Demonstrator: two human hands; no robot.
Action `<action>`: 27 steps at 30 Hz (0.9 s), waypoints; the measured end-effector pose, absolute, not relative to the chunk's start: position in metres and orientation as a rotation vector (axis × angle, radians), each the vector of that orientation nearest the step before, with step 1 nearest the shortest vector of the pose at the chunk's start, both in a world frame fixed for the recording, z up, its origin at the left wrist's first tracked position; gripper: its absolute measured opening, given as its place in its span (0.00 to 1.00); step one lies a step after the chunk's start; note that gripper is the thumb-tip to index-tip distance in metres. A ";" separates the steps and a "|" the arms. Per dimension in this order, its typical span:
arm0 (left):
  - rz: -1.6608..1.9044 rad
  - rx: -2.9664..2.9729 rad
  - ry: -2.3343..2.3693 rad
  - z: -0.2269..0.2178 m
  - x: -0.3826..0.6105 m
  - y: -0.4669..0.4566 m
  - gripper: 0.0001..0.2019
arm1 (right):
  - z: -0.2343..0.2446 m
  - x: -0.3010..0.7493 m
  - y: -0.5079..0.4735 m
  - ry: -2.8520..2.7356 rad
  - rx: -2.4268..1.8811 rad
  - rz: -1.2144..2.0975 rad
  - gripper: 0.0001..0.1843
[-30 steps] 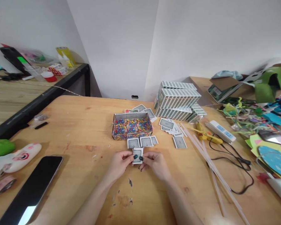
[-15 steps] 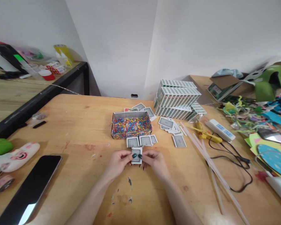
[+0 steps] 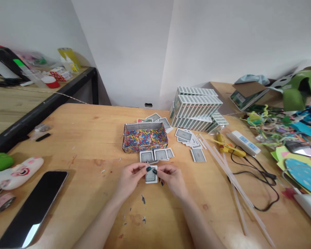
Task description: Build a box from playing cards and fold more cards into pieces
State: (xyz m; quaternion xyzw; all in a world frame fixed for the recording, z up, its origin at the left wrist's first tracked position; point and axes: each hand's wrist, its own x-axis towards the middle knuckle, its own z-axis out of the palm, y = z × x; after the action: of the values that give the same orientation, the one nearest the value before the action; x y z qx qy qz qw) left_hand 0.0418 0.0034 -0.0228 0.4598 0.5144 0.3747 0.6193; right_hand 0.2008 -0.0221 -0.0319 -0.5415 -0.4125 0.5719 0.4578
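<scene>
Both hands meet at the middle of the wooden table (image 3: 88, 138) and pinch one small folded playing card (image 3: 151, 176), back side up. My left hand (image 3: 131, 178) grips its left edge, my right hand (image 3: 171, 178) its right edge, thumbs pressed on top. Just beyond the card lie three more folded cards (image 3: 157, 155) in a row. Behind them stands a small open box (image 3: 145, 137) covered in colourful card faces.
Stacked card packs (image 3: 197, 109) and loose cards (image 3: 188, 136) lie at the back right. Glue sticks (image 3: 233, 180), a yellow glue gun (image 3: 226, 147), a power strip (image 3: 245, 142) and a black cable lie to the right. A phone (image 3: 33, 207) and pink toy (image 3: 19, 171) rest at left.
The hands stay together on the same card, thumbs shifting slightly on top. The view has drifted a little; nothing else moved.
</scene>
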 end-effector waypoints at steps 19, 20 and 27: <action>0.872 0.988 1.184 -0.026 0.045 0.002 0.10 | -0.031 0.199 -0.021 -0.922 -1.258 1.458 0.11; 0.870 0.980 1.184 -0.026 0.045 0.002 0.10 | -0.030 0.199 -0.021 -0.919 -1.259 1.456 0.11; 0.874 0.926 1.188 -0.022 0.047 0.001 0.09 | -0.031 0.200 -0.020 -0.925 -1.246 1.446 0.09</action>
State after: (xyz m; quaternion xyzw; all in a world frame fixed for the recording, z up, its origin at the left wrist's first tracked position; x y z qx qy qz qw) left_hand 0.0470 0.0013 -0.0221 0.4068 0.5219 0.3838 0.6441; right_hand 0.1998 -0.0204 -0.0308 -0.5126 -0.3804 0.5950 0.4883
